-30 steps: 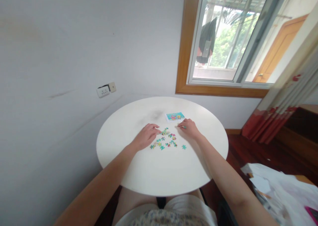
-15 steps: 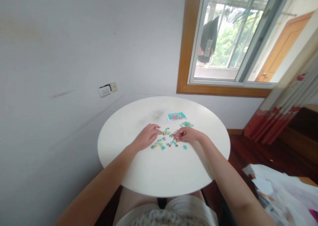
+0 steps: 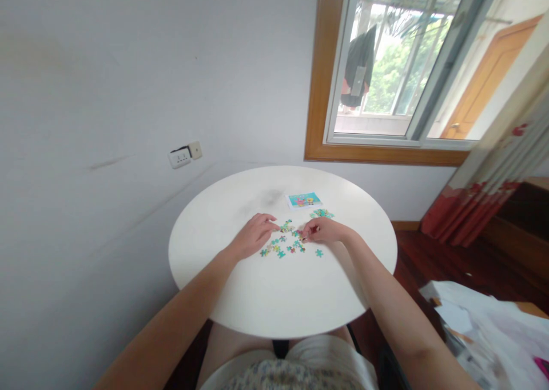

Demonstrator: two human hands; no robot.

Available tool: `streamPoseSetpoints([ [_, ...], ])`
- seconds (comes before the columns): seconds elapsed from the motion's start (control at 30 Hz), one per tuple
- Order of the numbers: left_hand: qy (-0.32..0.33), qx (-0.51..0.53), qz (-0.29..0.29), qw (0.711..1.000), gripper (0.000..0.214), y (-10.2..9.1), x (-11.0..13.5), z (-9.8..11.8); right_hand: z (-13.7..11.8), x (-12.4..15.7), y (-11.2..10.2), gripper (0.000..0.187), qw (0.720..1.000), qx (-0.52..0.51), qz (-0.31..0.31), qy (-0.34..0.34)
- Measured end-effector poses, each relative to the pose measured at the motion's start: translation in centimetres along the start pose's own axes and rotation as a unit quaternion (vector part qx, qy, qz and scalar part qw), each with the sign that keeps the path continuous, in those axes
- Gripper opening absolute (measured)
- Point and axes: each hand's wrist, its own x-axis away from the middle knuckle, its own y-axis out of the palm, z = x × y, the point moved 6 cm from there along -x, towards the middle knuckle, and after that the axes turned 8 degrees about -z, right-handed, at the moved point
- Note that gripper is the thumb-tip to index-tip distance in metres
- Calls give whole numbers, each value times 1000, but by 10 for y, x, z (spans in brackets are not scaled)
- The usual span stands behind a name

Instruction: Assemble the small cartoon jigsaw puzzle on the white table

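Small jigsaw puzzle pieces (image 3: pixel 276 247) in teal, yellow and pink lie loose in the middle of the white round table (image 3: pixel 257 298). My left hand (image 3: pixel 256 235) rests at their left side with fingers stretched out, the index fingertip beside a cluster of pieces (image 3: pixel 286 226). On the right, my right hand (image 3: pixel 323 230) has its thumb and fingers pinched at a puzzle piece (image 3: pixel 302 237), which the fingertips partly cover. A single teal piece (image 3: pixel 319 253) lies apart below that hand.
Behind the hands lies a teal picture card (image 3: pixel 304 200) with cartoon figures. A heap of teal pieces (image 3: pixel 321 213) sits just in front of it. The wall with a socket (image 3: pixel 180 158) borders the table's far left. White plastic bags (image 3: pixel 493 333) stand at lower right.
Pieces just below my right fingertips have shifted very slightly left. Both hands stay almost where they were, and the view has moved a little.
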Motion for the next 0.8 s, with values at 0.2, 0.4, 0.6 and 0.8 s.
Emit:
streamPoseSetpoints([
  [0.2, 0, 3, 9, 1000, 33, 0, 1, -1, 1, 1, 0, 16, 1000, 4, -2, -2],
  [0.4, -7, -10, 15, 1000, 31, 2, 1, -4, -8, -3, 5, 18, 999, 35, 11, -15],
  [0.6, -104, -77, 45, 991, 27, 4, 4, -26, -16, -6, 4, 19, 993, 101, 61, -27],
  [0.8, -179, -82, 68, 978, 26, 1, 11, -45, -16, -11, 3, 19, 983, 140, 111, -29],
])
